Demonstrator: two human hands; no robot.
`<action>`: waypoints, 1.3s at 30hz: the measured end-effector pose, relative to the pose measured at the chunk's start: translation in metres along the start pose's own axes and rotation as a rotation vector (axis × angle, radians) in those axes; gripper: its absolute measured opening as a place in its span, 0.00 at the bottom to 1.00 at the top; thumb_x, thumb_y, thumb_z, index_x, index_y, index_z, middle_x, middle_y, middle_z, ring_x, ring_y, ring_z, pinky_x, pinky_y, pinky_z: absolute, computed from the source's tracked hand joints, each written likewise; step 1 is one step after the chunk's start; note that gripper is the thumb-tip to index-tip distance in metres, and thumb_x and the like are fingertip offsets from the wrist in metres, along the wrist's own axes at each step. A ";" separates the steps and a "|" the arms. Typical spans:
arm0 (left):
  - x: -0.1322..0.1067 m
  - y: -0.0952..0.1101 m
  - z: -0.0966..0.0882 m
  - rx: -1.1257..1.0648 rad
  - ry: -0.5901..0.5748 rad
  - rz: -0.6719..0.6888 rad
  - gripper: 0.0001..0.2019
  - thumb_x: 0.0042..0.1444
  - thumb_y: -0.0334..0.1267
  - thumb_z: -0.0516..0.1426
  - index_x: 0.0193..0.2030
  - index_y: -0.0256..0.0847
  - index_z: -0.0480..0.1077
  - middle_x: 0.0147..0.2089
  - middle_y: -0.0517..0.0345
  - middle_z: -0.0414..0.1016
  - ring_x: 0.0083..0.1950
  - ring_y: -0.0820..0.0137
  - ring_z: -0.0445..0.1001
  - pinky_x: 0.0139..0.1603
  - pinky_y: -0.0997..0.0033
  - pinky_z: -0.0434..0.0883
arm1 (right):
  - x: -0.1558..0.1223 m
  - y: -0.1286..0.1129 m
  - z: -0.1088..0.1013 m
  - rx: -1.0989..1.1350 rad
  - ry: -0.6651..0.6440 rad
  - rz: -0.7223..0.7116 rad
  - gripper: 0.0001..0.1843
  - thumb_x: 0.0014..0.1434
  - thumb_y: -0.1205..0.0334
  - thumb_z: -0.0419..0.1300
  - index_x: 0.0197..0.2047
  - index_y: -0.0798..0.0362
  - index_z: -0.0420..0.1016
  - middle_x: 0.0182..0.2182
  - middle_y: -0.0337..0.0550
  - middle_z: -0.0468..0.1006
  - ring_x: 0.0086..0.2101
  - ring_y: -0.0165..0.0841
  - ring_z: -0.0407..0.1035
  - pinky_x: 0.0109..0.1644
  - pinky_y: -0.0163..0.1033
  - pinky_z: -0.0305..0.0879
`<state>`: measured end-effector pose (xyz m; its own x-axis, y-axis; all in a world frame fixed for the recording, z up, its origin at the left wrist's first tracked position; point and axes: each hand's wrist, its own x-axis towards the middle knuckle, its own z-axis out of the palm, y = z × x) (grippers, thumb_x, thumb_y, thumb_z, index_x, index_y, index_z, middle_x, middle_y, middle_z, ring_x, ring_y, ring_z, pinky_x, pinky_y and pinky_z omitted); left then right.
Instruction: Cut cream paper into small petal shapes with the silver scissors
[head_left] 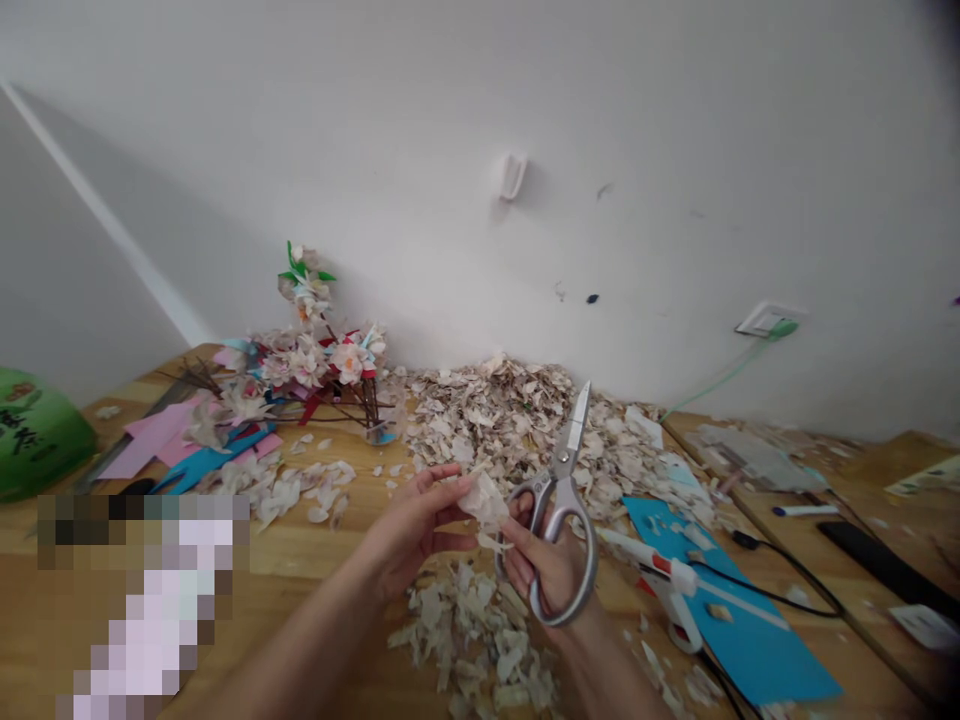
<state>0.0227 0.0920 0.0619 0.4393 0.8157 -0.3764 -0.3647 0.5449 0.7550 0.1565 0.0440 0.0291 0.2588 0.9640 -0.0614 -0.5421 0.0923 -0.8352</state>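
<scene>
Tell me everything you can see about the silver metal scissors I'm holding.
The silver metal scissors have two rounded loop handles, a round pivot and short tapering blades. They appear closed, tips pointing up and slightly right in the picture, before a heap of pale, petal-like flakes. Your bare right hand holds them by the handles, though the exact finger placement is unclear. A thin, pale, translucent scrap is beside one loop; whether they touch, I can't tell.

Open air above silver metal scissors (564, 462), way behind them blocked by broad heap of pale flakes (487, 410), white corded gun-shaped tool (682, 577) obstructing their right side
</scene>
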 end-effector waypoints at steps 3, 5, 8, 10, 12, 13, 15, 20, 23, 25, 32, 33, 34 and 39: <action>0.000 -0.001 0.000 0.033 0.021 0.057 0.19 0.41 0.34 0.64 0.40 0.40 0.63 0.29 0.60 0.72 0.26 0.74 0.72 0.22 0.75 0.72 | 0.000 0.000 0.000 -0.010 -0.016 -0.005 0.17 0.37 0.64 0.70 0.25 0.51 0.64 0.18 0.25 0.69 0.06 0.15 0.51 0.07 0.21 0.49; 0.001 -0.003 0.000 0.014 0.041 0.083 0.18 0.41 0.32 0.63 0.40 0.39 0.63 0.28 0.61 0.72 0.25 0.75 0.71 0.22 0.76 0.72 | 0.000 -0.001 0.001 -0.013 -0.024 -0.007 0.17 0.37 0.64 0.70 0.25 0.51 0.64 0.18 0.25 0.68 0.06 0.14 0.51 0.07 0.21 0.49; 0.003 -0.005 -0.002 -0.044 0.033 0.021 0.14 0.44 0.32 0.62 0.38 0.39 0.63 0.28 0.62 0.72 0.25 0.76 0.71 0.22 0.78 0.71 | -0.001 -0.002 0.004 -0.020 -0.015 0.001 0.17 0.37 0.63 0.70 0.24 0.52 0.63 0.17 0.25 0.68 0.06 0.14 0.50 0.07 0.20 0.48; 0.004 -0.006 -0.003 -0.068 0.000 -0.048 0.12 0.45 0.34 0.62 0.36 0.39 0.65 0.29 0.61 0.73 0.26 0.76 0.72 0.22 0.79 0.71 | -0.001 -0.002 0.006 -0.025 -0.002 0.001 0.18 0.36 0.62 0.70 0.23 0.52 0.63 0.16 0.25 0.67 0.06 0.14 0.49 0.07 0.21 0.47; 0.004 -0.005 -0.004 -0.069 -0.045 -0.070 0.12 0.46 0.37 0.61 0.36 0.38 0.66 0.31 0.59 0.73 0.28 0.75 0.73 0.24 0.77 0.72 | 0.000 -0.002 0.007 -0.028 0.011 -0.005 0.19 0.35 0.62 0.71 0.23 0.52 0.62 0.15 0.25 0.67 0.06 0.14 0.49 0.06 0.21 0.47; 0.004 -0.005 -0.004 -0.061 -0.064 -0.062 0.12 0.46 0.38 0.61 0.37 0.39 0.66 0.33 0.58 0.74 0.30 0.74 0.74 0.25 0.76 0.73 | 0.000 -0.002 0.008 -0.028 0.020 -0.012 0.19 0.34 0.61 0.71 0.23 0.52 0.62 0.14 0.25 0.66 0.05 0.15 0.49 0.06 0.21 0.46; 0.003 -0.005 -0.004 -0.033 -0.075 -0.026 0.15 0.44 0.37 0.63 0.38 0.39 0.65 0.34 0.58 0.74 0.32 0.73 0.74 0.26 0.74 0.73 | 0.002 -0.002 0.008 -0.028 0.038 -0.020 0.21 0.33 0.60 0.71 0.23 0.52 0.61 0.13 0.24 0.66 0.05 0.15 0.48 0.06 0.22 0.46; 0.004 -0.009 -0.002 0.020 0.013 0.064 0.21 0.39 0.34 0.65 0.40 0.39 0.62 0.28 0.58 0.73 0.28 0.72 0.73 0.23 0.74 0.73 | 0.003 0.000 0.008 -0.040 0.018 -0.021 0.22 0.33 0.58 0.71 0.24 0.52 0.60 0.11 0.23 0.63 0.05 0.16 0.49 0.06 0.21 0.47; 0.005 -0.011 -0.001 0.010 0.017 0.078 0.22 0.39 0.36 0.65 0.41 0.39 0.61 0.29 0.57 0.74 0.30 0.71 0.73 0.23 0.74 0.73 | 0.003 0.001 0.007 -0.032 0.007 -0.012 0.21 0.35 0.58 0.71 0.24 0.51 0.61 0.10 0.22 0.61 0.05 0.16 0.49 0.07 0.21 0.46; 0.005 -0.011 -0.001 -0.002 0.010 0.071 0.22 0.39 0.36 0.65 0.41 0.39 0.61 0.30 0.56 0.74 0.30 0.71 0.73 0.23 0.73 0.74 | 0.002 0.001 0.007 -0.018 0.001 -0.013 0.22 0.34 0.58 0.71 0.24 0.51 0.60 0.09 0.21 0.60 0.05 0.15 0.48 0.07 0.21 0.46; 0.004 -0.011 0.001 -0.078 0.023 0.035 0.18 0.44 0.31 0.62 0.41 0.38 0.62 0.30 0.59 0.72 0.26 0.75 0.72 0.22 0.78 0.72 | 0.003 0.000 0.008 -0.021 -0.013 0.005 0.22 0.34 0.58 0.71 0.23 0.52 0.60 0.11 0.23 0.64 0.05 0.15 0.49 0.06 0.21 0.46; 0.004 -0.011 0.001 -0.093 0.019 0.030 0.17 0.45 0.31 0.62 0.41 0.38 0.62 0.30 0.59 0.72 0.27 0.75 0.72 0.22 0.78 0.72 | 0.002 0.000 0.008 -0.018 -0.013 0.004 0.22 0.34 0.59 0.71 0.23 0.52 0.60 0.12 0.23 0.65 0.05 0.15 0.49 0.06 0.20 0.46; 0.004 -0.011 0.001 -0.105 0.015 0.026 0.16 0.45 0.31 0.61 0.41 0.38 0.62 0.30 0.59 0.72 0.27 0.75 0.72 0.22 0.78 0.72 | 0.002 0.000 0.008 -0.012 -0.011 -0.001 0.22 0.33 0.59 0.71 0.23 0.52 0.60 0.12 0.24 0.66 0.05 0.15 0.49 0.06 0.20 0.47; 0.002 -0.011 0.004 -0.133 0.002 0.031 0.17 0.45 0.30 0.61 0.41 0.39 0.62 0.34 0.56 0.74 0.31 0.73 0.73 0.26 0.74 0.73 | 0.004 0.001 0.008 0.003 0.051 -0.048 0.24 0.31 0.58 0.72 0.24 0.51 0.59 0.14 0.24 0.69 0.04 0.15 0.49 0.05 0.21 0.47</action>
<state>0.0309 0.0869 0.0543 0.4246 0.8329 -0.3549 -0.4839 0.5401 0.6886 0.1505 0.0503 0.0322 0.3246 0.9446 -0.0492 -0.5302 0.1387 -0.8365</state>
